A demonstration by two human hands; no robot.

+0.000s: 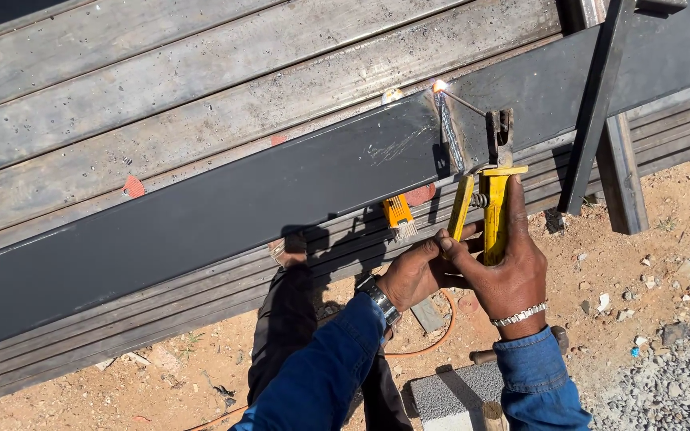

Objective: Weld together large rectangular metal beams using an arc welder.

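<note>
Yellow plastic grips mark the electrode holder that both my hands clench in bright sun, its metal jaw up near a dark steel beam. A thin welding rod runs from that jaw up and left to a bright spark at the top of a rough vertical weld seam on the beam's face.

My right hand wraps the holder's lower grip, thumb stretched up along it; my left hand closes in from the left, fingers pressed on the second yellow lever and against the right hand. The holder stands nearly upright, directly above both hands and just below the beam's lower edge.

I judge the holder stiff, fairly light and easy to steady by its insulated handles, which are the only sensible place to take it; the rod looks slender and apt to flex, and its tip is hot.

Both wrists wear metal bands above blue sleeves. A yellow-handled wire brush lies on the stacked grey steel sections beneath the beam, just left of the holder. A dark steel upright leans across the beam to the right. Below, on reddish dirt, sit a grey concrete block, an orange cable and loose gravel.
</note>
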